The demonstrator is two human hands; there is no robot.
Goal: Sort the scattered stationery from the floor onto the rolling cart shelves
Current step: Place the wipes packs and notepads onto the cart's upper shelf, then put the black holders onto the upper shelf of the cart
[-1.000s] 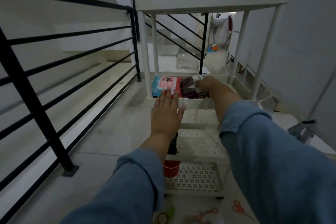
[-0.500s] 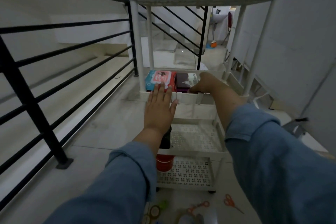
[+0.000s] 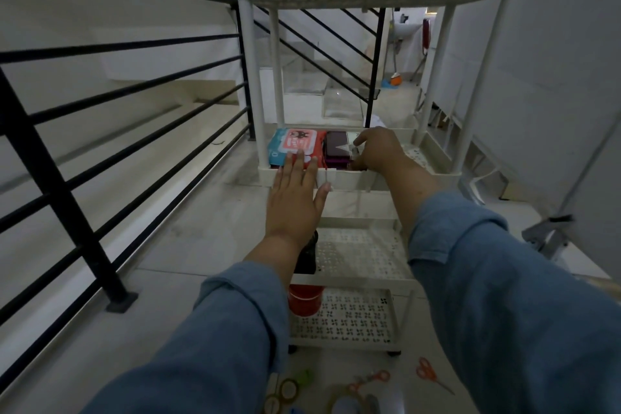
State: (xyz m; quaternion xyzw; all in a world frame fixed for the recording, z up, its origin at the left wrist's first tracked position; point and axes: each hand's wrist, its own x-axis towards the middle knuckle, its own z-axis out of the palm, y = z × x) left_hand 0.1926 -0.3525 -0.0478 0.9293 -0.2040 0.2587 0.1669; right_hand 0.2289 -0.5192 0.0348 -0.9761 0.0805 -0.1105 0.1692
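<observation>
Stair landing, cart (image 3: 339, 178) shelf: pack (image 3: 295, 144), box (image 3: 336, 151) side by side. Right hand (image 3: 376, 151) pinches pale item (image 3: 349, 146) atop box; left hand (image 3: 295, 198) flat, fingers straight, at rim. Advice: seat item flat before letting go.

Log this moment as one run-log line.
phase: placing | left hand: open, flat over shelf rim | right hand: grips purple box beside wipes pack | floor: orange scissors, tape rolls unsorted
</observation>
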